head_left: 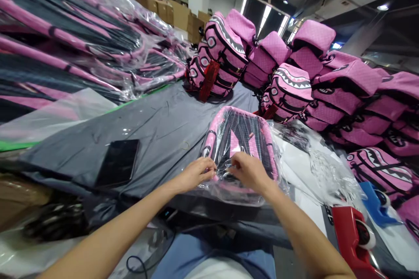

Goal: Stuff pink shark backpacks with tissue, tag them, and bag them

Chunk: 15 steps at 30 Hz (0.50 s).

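Note:
In front of me a pink and black backpack (234, 128) lies back side up inside a clear plastic bag (225, 194). My left hand (196, 173) is at the bag's left edge, its fingers bent together on the film. Over the lower middle of the backpack is my right hand (249, 171), fingers curled in a pinch on the same film. The exact bit of film between the fingertips is too small to make out. Part of the backpack's straps is hidden behind the right hand.
A black tablet (118, 163) lies on the grey-covered table (160, 120). Bagged backpacks (81, 43) are piled at left. Pink backpacks (286, 91) stand stacked at the back and right. Red (352, 235) and blue (376, 205) tape dispensers sit near loose plastic bags (327, 174).

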### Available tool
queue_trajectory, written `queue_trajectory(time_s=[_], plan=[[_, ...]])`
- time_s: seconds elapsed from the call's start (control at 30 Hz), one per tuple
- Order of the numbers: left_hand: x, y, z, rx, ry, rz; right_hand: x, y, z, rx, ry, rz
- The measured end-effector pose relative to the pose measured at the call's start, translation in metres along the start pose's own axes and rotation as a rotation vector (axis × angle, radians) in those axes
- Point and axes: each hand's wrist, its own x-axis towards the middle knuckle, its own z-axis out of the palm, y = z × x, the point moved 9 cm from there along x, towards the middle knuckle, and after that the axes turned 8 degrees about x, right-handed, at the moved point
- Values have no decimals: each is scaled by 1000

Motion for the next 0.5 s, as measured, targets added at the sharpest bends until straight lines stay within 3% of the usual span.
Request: queue_trajectory(time_s=[0.07, 0.17, 0.27, 0.37, 0.47, 0.5], plan=[[1, -2, 2, 0, -6, -13, -3, -13, 24, 21, -78, -35], [1, -4, 4, 11, -7, -45, 9, -13, 59, -15, -166, 39], [4, -6, 2, 20, -28, -66, 17, -6, 69, 19, -165, 62], [10, -23, -18, -21, 36, -131, -9, 17, 38, 283, 71, 92], [18, -49, -49, -12, 218, -211, -66, 76, -11, 628, 467, 306], [21, -53, -54, 14, 258, -208, -79, 92, -22, 666, 527, 362]])
